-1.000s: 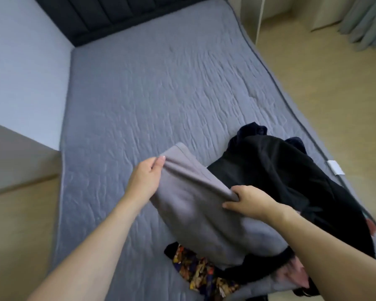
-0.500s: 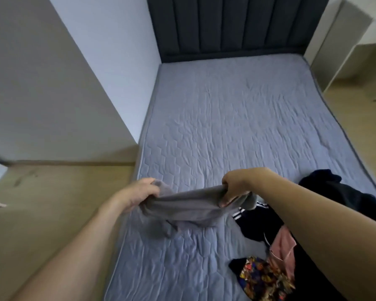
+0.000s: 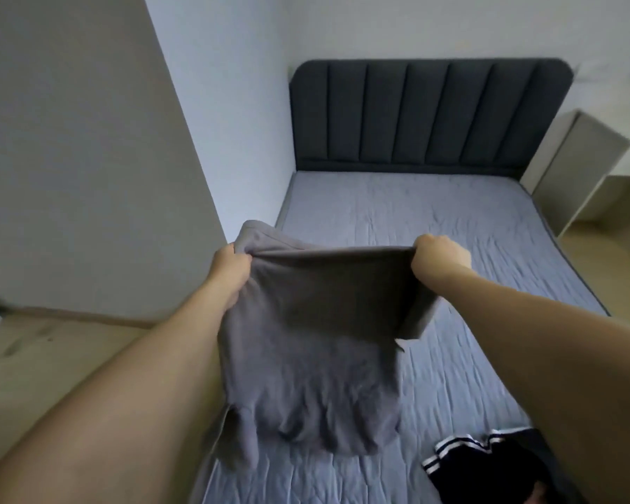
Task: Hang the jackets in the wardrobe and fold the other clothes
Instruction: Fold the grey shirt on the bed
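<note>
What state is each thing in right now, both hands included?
Left hand: gripping one top corner of the grey garment.
Right hand: gripping the other top corner.
Grey garment: held up, stretched, hanging over the bed.
Black white-striped garment: crumpled on the bed.

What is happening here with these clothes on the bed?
A person holds a grey garment up over the bed, stretched between both hands. The left hand and the right hand each grip a top corner, and the cloth hangs down. A black garment with white stripes lies on the bed, untouched.
</note>
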